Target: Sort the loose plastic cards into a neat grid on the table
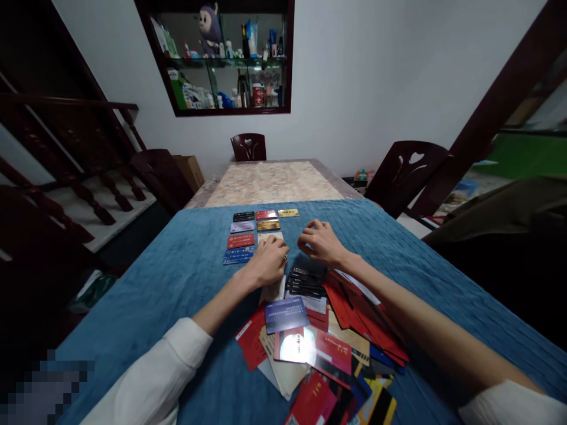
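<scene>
On a blue cloth (177, 283) lie several cards set out in neat rows (248, 233). A loose heap of cards (319, 342), mostly red, black and blue, spreads out nearer to me. My left hand (267, 260) rests knuckles-up with its fingers curled, right at the near end of the rows, over a pale card (271, 236). What the fingers hold is hidden. My right hand (319, 242) hovers just to the right of it, fingers bent and pinched together, above a stack of black cards (305, 281).
Beyond the blue cloth the table carries a beige patterned cover (272, 182). Dark wooden chairs stand at the far end (248, 146), the right (410, 171) and the left (162, 177). A stair railing (66, 165) runs on the left. A wall niche (221, 56) holds bottles.
</scene>
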Tool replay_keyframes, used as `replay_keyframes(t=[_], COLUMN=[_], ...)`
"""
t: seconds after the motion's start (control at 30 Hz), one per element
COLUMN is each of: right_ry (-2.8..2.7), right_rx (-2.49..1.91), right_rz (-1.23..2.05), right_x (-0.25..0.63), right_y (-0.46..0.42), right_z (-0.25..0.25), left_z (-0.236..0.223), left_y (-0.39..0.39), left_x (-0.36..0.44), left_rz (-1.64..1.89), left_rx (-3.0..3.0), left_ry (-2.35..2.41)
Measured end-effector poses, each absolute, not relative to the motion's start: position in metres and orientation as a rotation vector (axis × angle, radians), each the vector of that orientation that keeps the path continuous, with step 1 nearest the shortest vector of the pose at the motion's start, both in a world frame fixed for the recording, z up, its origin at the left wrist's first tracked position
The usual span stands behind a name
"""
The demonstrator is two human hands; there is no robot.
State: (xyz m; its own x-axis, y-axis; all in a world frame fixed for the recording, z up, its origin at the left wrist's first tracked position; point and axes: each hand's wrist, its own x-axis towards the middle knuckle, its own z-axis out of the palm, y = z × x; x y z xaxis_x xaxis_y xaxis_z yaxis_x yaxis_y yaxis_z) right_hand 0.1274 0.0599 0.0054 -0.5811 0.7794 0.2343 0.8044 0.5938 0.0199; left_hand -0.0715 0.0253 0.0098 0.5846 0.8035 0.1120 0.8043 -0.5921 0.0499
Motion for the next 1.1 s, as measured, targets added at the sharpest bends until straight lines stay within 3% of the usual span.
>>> replay_keyframes(t=[0.43, 1.1], right_ry=[-2.718, -2.819], right_rx=[-1.41, -1.275], right_rz=[0.04, 0.254], right_x=[0.154, 0.153], right_y=[0.013, 0.008], right_z=[0.004, -0.002], left_z=[-0.003, 0.002], left_y=[0.003, 0.004], left_x=[-0.048, -0.057], left_rz=[-0.117, -0.029], left_rx=[-2.983, -3.054], left_ry=[-1.421, -1.329])
